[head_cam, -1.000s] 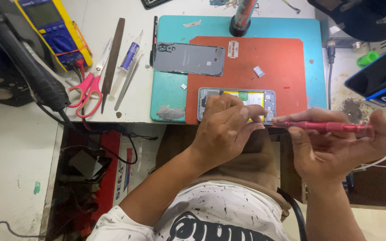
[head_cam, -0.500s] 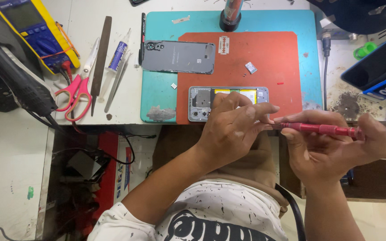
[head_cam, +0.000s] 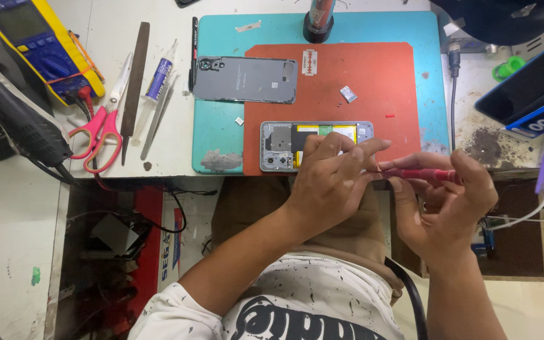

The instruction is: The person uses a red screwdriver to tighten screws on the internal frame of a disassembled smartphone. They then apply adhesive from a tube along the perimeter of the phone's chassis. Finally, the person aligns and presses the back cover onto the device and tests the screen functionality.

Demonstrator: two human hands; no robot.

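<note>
The opened phone (head_cam: 316, 146) lies face down at the near edge of the red mat (head_cam: 373, 88), just in front of the person, so both hands can meet over it without reaching. The left hand (head_cam: 332, 182) rests over the phone's lower right part with its fingers curled and their tips pinched together close to the tip of the red screwdriver (head_cam: 420, 174). It seems to be steadying the tool's point or a tiny part there; which one is too small to tell. The right hand (head_cam: 445, 204) is closed around the screwdriver's handle and holds it nearly level, pointing left toward the other hand's fingertips, a grip that suits fine, light work.

With its back off, the phone shows a grey frame, a dark block in the middle, yellow and green patches along the top edge and camera lenses at the lower left corner. Its right end is hidden under the left hand.

The grey back cover (head_cam: 245, 79) lies apart, across the seam of the red mat and the teal mat (head_cam: 221, 135) below it, out of the way. A razor blade (head_cam: 310, 62) and a small silver part (head_cam: 347, 94) sit on the red mat, within easy reach. Red-handled scissors (head_cam: 99, 129), a dark file (head_cam: 135, 75), a glue syringe (head_cam: 158, 75) and tweezers (head_cam: 157, 116) lie in a row on the white bench to the left, beside a yellow multimeter (head_cam: 33, 44).
</note>
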